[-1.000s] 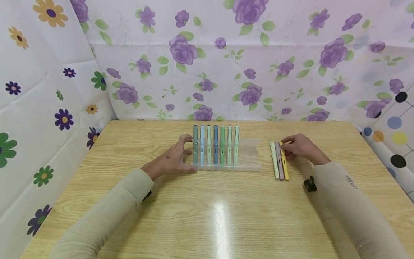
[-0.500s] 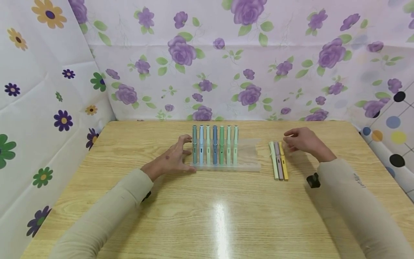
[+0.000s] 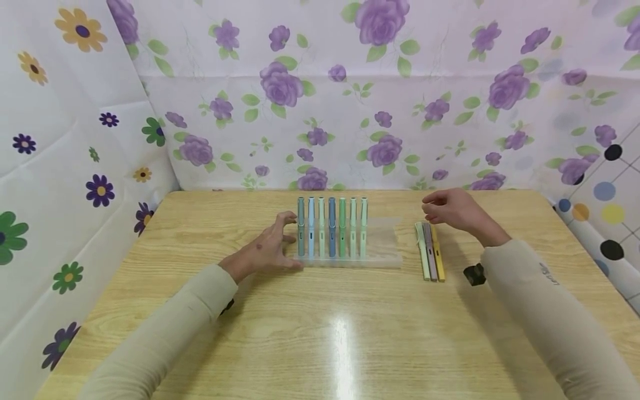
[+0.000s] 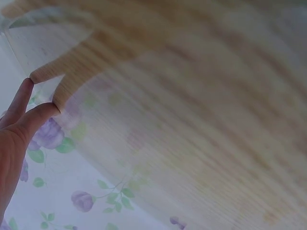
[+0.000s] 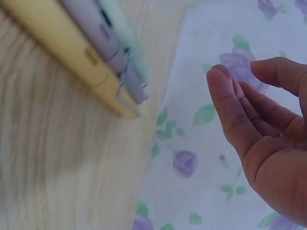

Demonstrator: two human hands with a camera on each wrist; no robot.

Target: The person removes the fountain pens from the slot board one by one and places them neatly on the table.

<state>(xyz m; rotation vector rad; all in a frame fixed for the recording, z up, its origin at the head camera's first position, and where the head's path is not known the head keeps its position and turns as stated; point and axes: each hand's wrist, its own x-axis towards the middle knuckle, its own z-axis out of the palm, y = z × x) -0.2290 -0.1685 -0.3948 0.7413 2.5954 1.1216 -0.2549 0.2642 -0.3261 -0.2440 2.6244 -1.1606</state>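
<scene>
A clear pen stand (image 3: 382,244) stands mid-table, with several capped pens upright in a row from dark teal (image 3: 301,241) to pale mint (image 3: 363,241). My left hand (image 3: 267,241) holds the stand's left end, thumb at the front and bent fingers toward the back; in the left wrist view two fingers (image 4: 41,115) show with their reflections. Three pens lie side by side right of the stand: pale green (image 3: 423,253), mauve (image 3: 430,253) and yellow (image 3: 438,255). My right hand (image 3: 452,210) hovers just beyond their far ends, thumb and fingertips apart, holding nothing.
The stand's right part bears no pens. The light wooden tabletop (image 3: 280,333) ends at a floral cloth backdrop (image 3: 345,133) behind, with another flowered cloth (image 3: 75,183) on the left. Black wrist-worn devices show at both sleeves.
My right hand has let go of the yellow pen, drawn off to the right, then come back left above the pens' far ends. The left hand stays at the stand.
</scene>
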